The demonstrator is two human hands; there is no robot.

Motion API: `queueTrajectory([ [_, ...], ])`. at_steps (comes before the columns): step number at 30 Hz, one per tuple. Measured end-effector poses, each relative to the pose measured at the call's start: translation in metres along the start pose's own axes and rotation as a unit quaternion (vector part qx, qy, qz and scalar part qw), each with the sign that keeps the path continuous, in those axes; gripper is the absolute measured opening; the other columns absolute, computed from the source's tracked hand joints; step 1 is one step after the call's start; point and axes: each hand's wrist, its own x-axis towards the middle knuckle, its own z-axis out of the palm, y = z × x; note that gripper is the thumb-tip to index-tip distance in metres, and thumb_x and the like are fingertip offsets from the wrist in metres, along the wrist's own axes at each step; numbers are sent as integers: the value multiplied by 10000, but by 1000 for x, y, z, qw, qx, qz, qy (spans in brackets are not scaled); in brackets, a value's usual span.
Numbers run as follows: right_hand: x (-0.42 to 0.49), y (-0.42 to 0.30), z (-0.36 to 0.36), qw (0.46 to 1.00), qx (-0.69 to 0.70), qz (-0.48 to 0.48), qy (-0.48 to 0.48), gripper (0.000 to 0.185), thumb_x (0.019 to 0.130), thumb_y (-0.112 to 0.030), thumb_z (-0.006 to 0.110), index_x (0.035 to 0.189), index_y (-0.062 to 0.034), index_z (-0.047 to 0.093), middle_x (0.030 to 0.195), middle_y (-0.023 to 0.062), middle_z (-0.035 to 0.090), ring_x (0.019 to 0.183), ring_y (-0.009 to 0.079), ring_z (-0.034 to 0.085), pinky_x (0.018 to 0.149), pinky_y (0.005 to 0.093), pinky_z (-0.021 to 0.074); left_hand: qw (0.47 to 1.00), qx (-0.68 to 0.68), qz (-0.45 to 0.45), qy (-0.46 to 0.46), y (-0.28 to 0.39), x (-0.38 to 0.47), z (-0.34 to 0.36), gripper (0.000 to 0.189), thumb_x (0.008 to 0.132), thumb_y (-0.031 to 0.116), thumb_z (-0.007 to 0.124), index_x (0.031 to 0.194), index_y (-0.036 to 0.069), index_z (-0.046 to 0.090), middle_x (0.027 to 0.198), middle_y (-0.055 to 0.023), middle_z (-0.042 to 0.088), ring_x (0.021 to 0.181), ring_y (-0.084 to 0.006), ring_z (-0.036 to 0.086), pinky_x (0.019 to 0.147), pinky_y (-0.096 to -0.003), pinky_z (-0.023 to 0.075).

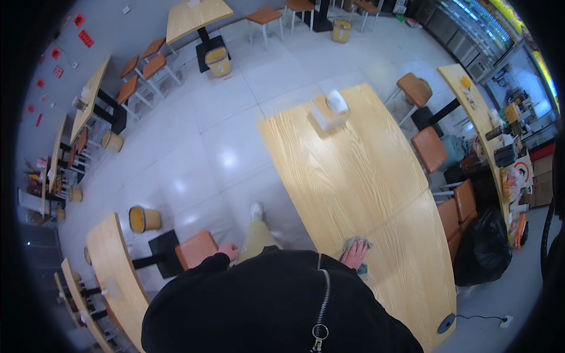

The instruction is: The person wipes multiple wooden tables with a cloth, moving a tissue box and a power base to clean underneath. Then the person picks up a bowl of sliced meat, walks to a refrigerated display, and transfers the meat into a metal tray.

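My right hand [355, 256] lies flat, fingers spread, over a grey-green cloth [365, 243], pressing it against the wood-grain tabletop [353, 176]. The cloth shows past the fingertips and beside the wrist. My left hand [229, 251] hangs low at my side, beside a stool with an orange-brown seat [197, 249]. Its fingers look loosely curled, and their inner side is hidden. Toward the far end of the tabletop stands a tissue box [329, 118] with a white tissue sticking out.
Behind my left side is another table [110, 251], with a yellow waste bin [145, 219] nearby. To the right stand stools [429, 150], a black rubbish bag [483, 251] and a cluttered table [481, 119]. A black disc [446, 323] with a cord sits at the tabletop's near right edge.
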Motion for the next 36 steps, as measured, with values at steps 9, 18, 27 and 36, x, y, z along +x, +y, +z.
queueTrajectory([
  [9, 124, -211, 46, 998, -23, -53, -13, 515, 850, -194, 530, 1299, 42, 443, 1411, 243, 351, 1337, 455, 240, 1116, 544, 162, 990, -66, 18, 127, -73, 141, -212, 276, 779, 225, 581, 995, 73, 661, 969, -144, 677, 947, -308, 634, 850, -396, 499],
  [18, 321, -390, 118, 979, 46, -198, 0, 490, 818, -155, 588, 1268, 3, 474, 1349, 211, 404, 1294, 448, 306, 1070, 521, 277, 977, -72, 58, 194, -88, 221, -305, 262, 790, 275, 605, 977, 102, 665, 953, -133, 671, 939, -320, 617, 850, -406, 483],
  [27, 474, -457, 123, 986, 88, -131, -49, 241, 844, -181, 544, 1020, -19, 566, 1004, 175, 575, 1006, 355, 546, 884, 463, 436, 997, -14, -2, 75, -62, 367, -461, 313, 762, 313, 630, 980, 100, 700, 970, -116, 691, 951, -283, 644, 865, -377, 499],
  [36, 640, -539, 130, 959, 260, 22, -114, 244, 891, -237, 459, 858, -21, 568, 944, 216, 569, 900, 402, 542, 756, 491, 448, 992, 93, -45, 75, 21, 499, -661, 299, 782, 304, 595, 976, 105, 704, 965, -133, 689, 950, -296, 647, 855, -391, 506],
])
